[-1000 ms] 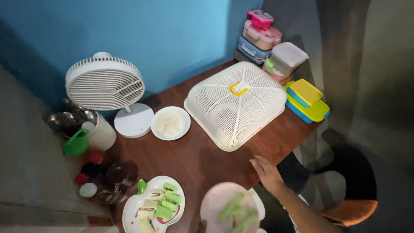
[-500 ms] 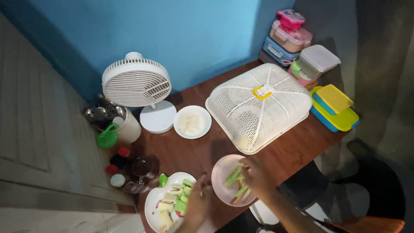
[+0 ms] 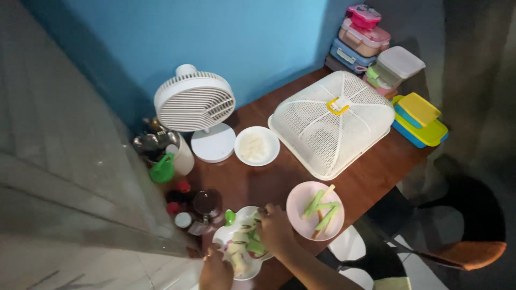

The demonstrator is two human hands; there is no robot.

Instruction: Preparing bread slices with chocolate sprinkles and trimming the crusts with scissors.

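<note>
I look down on a dark brown wooden table set against a blue wall. My right hand lies over the white apple-shaped plate of green and cream roll slices at the near edge of the table, fingers curled down onto the slices; I cannot tell whether they have closed on one. My left hand is at the near rim of the same plate, fingers bent against its edge; how firmly it grips I cannot tell.

Just to the right of this plate sits a round pink plate carrying pale green strips and a light stick. Beyond it stands a large white mesh food cover with a yellow handle, resting flat on the table. To its left is a small white bowl of white food, and next to that a white desk fan on a round base. Further left a pale mug holding metal spoons has a green scoop against it. Small red-capped bottles and a dark glass jar stand close to the apple-shaped plate. In the far right corner are stacked pink, beige and blue lunch boxes, a clear lidded container, and yellow and blue flat boxes.
</note>
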